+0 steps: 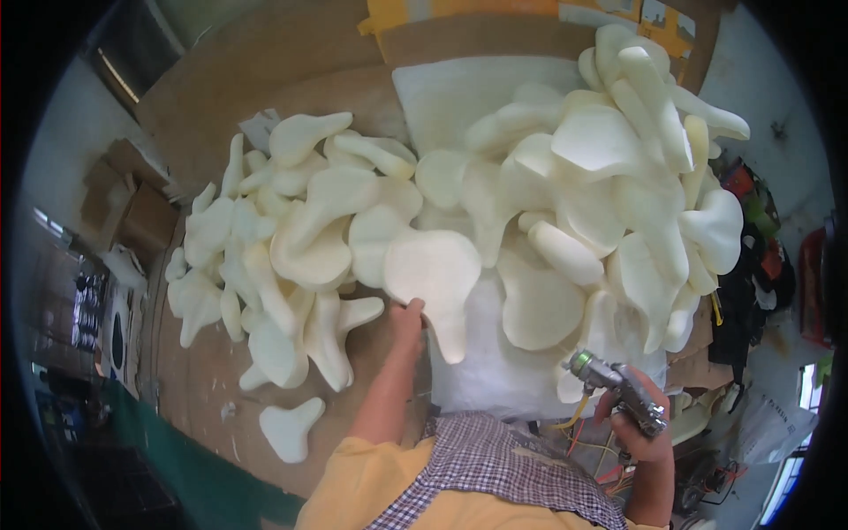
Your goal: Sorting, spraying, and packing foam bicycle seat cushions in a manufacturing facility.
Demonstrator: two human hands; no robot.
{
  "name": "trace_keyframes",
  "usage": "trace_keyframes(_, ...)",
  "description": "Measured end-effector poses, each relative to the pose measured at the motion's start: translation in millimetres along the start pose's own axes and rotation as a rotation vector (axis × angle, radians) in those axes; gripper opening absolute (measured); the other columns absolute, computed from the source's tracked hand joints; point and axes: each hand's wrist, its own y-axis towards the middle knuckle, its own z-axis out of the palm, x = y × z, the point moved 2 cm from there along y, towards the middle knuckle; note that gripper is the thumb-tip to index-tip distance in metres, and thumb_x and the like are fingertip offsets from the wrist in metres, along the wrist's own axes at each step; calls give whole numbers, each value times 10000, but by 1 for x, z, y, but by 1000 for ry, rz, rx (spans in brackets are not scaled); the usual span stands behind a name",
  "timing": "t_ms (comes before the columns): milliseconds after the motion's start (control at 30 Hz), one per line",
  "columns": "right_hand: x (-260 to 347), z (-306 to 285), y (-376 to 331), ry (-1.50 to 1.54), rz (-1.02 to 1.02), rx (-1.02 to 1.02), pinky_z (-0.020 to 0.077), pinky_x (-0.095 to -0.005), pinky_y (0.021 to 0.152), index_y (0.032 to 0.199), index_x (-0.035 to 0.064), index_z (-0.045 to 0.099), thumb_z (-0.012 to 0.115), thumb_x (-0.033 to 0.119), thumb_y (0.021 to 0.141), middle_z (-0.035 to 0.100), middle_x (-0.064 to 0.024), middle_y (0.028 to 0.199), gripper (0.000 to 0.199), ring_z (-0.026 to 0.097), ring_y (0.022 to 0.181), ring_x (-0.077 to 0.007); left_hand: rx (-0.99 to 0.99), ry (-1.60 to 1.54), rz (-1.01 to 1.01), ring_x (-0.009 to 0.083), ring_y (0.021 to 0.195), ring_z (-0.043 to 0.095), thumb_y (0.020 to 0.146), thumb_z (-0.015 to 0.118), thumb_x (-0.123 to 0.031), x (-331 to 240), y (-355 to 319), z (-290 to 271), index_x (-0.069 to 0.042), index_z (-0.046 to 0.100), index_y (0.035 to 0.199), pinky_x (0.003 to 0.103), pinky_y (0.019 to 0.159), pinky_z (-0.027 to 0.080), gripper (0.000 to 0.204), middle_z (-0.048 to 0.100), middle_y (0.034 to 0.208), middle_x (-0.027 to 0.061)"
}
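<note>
My left hand [407, 323] grips the edge of a cream foam saddle-shaped pad [433, 267], its broad round end away from me and its narrow end pointing toward me. In my right hand [642, 426] is a metal spray gun [617, 389] with a green ring at its front, aimed up and to the left. A yellow hose [574, 415] hangs below the gun. Close beyond the gun lie more foam pads, one of them a wide rounded pad [541, 305] on white sheeting.
A big heap of foam pads [609, 150] rises on white sheeting [477, 389] at the right. Another pile [309, 212] covers brown board at the left, with a single pad [290, 430] lying apart near me. Cardboard boxes [146, 212] stand far left; dark clutter [755, 265] lines the right.
</note>
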Motion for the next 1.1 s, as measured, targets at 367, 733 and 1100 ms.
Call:
trace_keyframes(367, -25, 5, 4, -72, 100, -79, 472, -338, 824, 1336, -4, 375, 646, 101, 783, 626, -113, 931, 624, 612, 872, -194, 176, -369, 237, 233, 990, 505, 879, 564, -223, -99, 144, 46, -136, 302, 1384, 350, 799, 449, 577, 470, 1259, 114)
trace_keyframes(733, -2, 17, 35, -52, 171, -87, 458, -323, 817, 1304, -29, 400, 684, 144, 762, 617, -138, 1007, 636, 608, 897, -200, 14, 407, 379, 291, 1091, 537, 695, 678, -131, -35, 194, 157, -63, 319, 1369, 389, 882, 441, 767, 530, 1196, 187)
trace_keyframes(1100, -4, 15, 70, -124, 169, 12, 478, -267, 685, 1260, -13, 462, 667, 26, 757, 643, -74, 834, 545, 597, 744, -114, -76, 24, 278, 255, 1116, 515, 759, 580, 9, -69, 129, 42, -75, 285, 1383, 341, 939, 419, 696, 475, 1272, 146)
